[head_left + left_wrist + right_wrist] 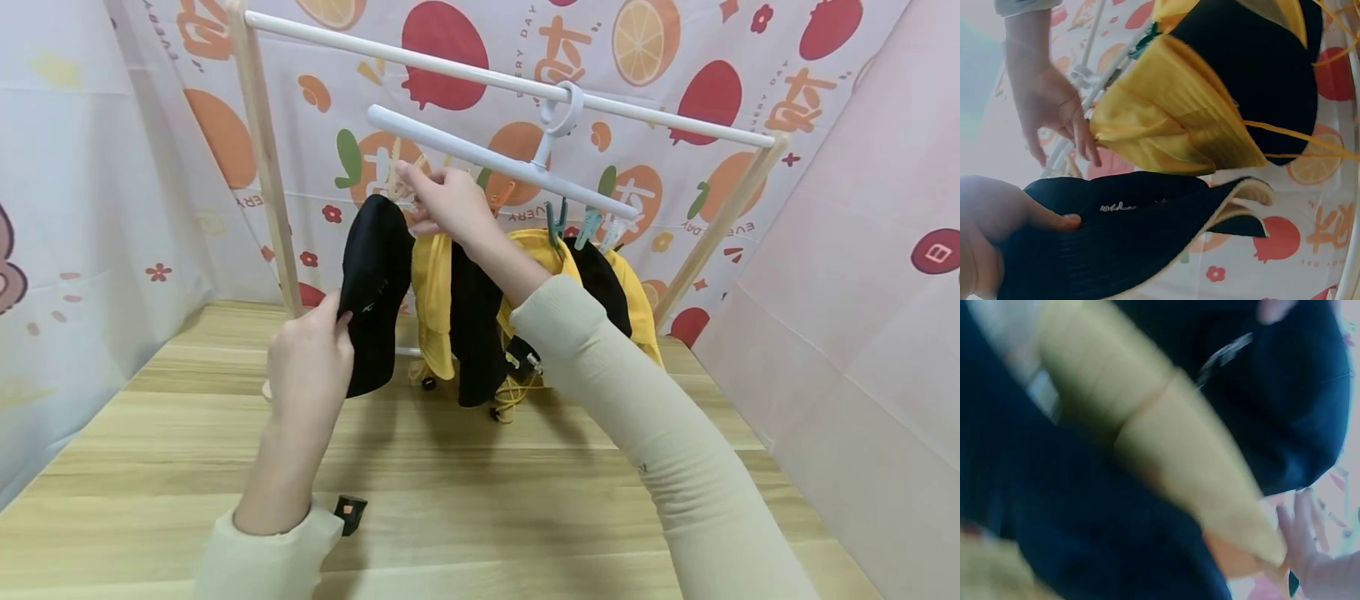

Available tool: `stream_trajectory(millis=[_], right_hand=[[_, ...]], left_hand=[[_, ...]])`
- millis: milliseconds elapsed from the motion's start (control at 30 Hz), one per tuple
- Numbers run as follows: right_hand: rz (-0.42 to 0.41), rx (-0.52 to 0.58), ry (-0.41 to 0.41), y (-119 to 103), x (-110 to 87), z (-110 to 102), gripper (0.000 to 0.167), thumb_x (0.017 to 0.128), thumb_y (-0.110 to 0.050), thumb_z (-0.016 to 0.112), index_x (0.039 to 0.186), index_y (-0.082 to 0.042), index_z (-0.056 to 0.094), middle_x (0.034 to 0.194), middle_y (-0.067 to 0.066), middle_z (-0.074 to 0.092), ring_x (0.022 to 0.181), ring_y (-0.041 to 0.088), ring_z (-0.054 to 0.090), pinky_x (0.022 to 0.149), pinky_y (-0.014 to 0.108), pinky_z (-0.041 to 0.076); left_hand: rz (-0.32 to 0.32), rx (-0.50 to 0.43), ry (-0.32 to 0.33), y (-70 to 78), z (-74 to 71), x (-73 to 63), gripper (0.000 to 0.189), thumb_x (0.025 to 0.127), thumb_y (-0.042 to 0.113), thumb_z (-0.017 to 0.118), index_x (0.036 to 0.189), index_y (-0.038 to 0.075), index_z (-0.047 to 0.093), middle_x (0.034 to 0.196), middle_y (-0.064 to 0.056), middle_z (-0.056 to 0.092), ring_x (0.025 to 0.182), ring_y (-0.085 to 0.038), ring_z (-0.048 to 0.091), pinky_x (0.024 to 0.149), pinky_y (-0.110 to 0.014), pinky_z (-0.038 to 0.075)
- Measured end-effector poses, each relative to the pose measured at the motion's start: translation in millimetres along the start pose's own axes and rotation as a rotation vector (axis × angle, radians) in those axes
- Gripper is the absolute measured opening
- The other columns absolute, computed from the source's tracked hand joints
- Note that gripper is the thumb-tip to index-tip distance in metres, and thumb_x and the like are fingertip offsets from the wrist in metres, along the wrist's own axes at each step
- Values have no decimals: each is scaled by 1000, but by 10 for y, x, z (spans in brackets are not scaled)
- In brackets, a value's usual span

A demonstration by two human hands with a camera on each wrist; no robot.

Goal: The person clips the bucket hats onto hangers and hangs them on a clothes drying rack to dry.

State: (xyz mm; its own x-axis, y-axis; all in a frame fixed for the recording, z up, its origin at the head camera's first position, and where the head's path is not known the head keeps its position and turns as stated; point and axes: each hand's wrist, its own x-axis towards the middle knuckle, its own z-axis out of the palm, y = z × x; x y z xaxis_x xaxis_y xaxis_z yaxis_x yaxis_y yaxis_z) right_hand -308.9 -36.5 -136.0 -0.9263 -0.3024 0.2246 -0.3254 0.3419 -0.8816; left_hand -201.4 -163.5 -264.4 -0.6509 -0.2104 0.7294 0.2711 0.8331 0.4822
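In the head view my left hand (311, 354) pinches the brim of a black bucket hat (371, 287) between thumb and fingers. The left wrist view shows the thumb pressed on the hat's dark cloth, near small white lettering. My right hand (450, 204) is at the hat's upper end, beside a beige clothespin (394, 171) under the white hanger (480, 152). Its fingers look fairly straight in the left wrist view, with nothing visible between them. Close to the right hand hangs a yellow hat (432, 300); the right wrist view is blurred.
The hanger hooks onto a white rod (450, 67) of a wooden-sided rack. More black and yellow hats hang to the right, with a dark green clothespin (556, 223) and a teal clothespin (588, 227) there. A small black object (350, 512) lies on the wooden table (450, 517).
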Motion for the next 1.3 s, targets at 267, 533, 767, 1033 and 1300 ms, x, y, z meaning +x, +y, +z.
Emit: stream_trajectory(millis=[267, 533, 767, 1033, 1300], right_hand=[[132, 764, 8, -43, 187, 184, 47, 99, -20, 42, 143, -6, 29, 140, 10, 38, 124, 20, 40, 97, 26, 34], [95, 1080, 60, 73, 260, 299, 31, 101, -13, 35, 124, 3, 48, 127, 15, 51, 120, 23, 45, 98, 29, 34], [2, 1132, 56, 141, 242, 340, 25, 100, -10, 35, 111, 7, 49, 125, 20, 52, 116, 26, 49, 96, 34, 37], [-100, 1063, -84, 206, 209, 324, 24, 101, -15, 33, 101, 1, 51, 123, 19, 54, 111, 27, 53, 89, 31, 42], [-157, 1088, -206, 239, 202, 275, 24, 100, -15, 31, 100, -2, 51, 126, 21, 51, 112, 29, 52, 92, 32, 40]], left_hand=[[20, -40, 11, -33, 91, 16, 8, 85, -5, 60, 80, -6, 54, 69, -25, 61, 56, -42, 55, 52, -50, 40], [16, -39, -9, -47, 83, -13, 8, 84, -5, 61, 79, -5, 54, 69, -23, 61, 56, -41, 54, 52, -50, 40], [11, -37, -19, -47, 56, -11, 8, 84, -4, 61, 80, -5, 54, 70, -24, 61, 58, -42, 55, 53, -50, 40], [-4, -28, -23, -66, -53, -2, 5, 85, -3, 61, 83, -5, 57, 67, -22, 60, 55, -39, 51, 54, -49, 40], [-13, -45, -81, -58, -124, 10, 4, 85, -2, 61, 87, -5, 58, 72, -23, 62, 58, -38, 51, 58, -48, 41]])
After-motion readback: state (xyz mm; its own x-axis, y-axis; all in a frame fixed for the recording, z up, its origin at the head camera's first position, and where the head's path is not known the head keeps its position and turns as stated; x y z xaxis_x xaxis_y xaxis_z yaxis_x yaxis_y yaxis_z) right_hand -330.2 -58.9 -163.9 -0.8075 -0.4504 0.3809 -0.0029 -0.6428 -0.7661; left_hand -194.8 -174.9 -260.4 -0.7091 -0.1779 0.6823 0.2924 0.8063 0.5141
